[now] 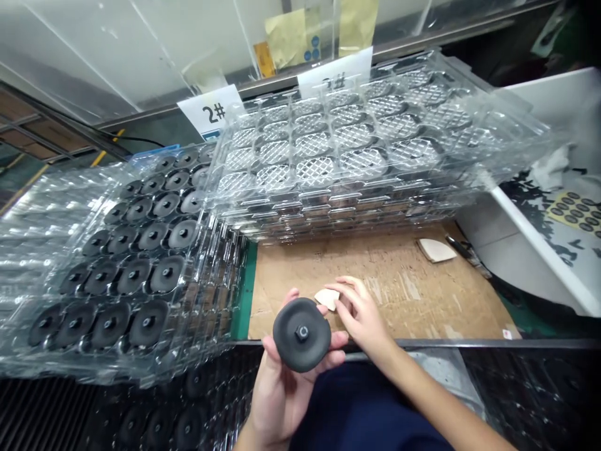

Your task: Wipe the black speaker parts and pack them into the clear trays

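A round black disc (307,354) with a small metal stud at its centre rests in my left hand (282,394), whose fingers wrap round its edge from below. My right hand (360,313) is just to the right, with its fingertips closed on a small cream-coloured piece (327,299) above the brown board (295,263). A larger cream wedge (436,250) lies on the board further right, beside a dark, slim tool (462,250).
To the left, a clear tray (117,362) holds rows of similar black discs. Stacked clear trays (328,194) with oval pockets stand behind the board. A white bin (539,244) with black scraps and a yellow sticker sheet (575,210) is at the right.
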The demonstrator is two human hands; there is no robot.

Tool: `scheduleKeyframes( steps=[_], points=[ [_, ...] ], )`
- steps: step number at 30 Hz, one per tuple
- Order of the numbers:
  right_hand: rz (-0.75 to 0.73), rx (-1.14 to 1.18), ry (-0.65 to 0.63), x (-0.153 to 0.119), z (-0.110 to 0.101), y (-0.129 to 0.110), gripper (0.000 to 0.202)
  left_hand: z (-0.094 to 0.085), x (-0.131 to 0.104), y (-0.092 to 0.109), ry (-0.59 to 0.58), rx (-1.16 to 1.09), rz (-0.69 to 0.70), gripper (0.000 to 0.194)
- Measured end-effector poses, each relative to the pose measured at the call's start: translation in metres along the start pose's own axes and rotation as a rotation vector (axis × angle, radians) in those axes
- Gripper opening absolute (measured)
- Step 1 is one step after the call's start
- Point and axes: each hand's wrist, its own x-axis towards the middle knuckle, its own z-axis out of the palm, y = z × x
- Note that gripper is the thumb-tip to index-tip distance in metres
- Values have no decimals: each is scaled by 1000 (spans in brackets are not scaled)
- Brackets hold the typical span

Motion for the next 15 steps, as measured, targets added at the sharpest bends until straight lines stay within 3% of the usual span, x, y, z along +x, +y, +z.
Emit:
scheduleKeyframes(
  steps=[2,4,6,11,13,15],
  points=[
    [-3,22,-7,-9,-12,-5,28,-7,3,-5,56,298,264,54],
    [8,41,-16,-20,-26,-11,24,-14,8,-9,71,643,537,71],
    [34,58,1,-30,-37,-18,21,-20,12,-10,22,896,689,91],
    [52,156,67,-45,-47,-51,14,-27,9,-4,-198,1182,623,111],
    [29,251,-28,-43,-46,-65,15,-28,5,-3,-192,1124,608,109],
    [32,302,-208,-38,-44,-76,13,-28,0,-3,-110,982,625,104]
  ],
)
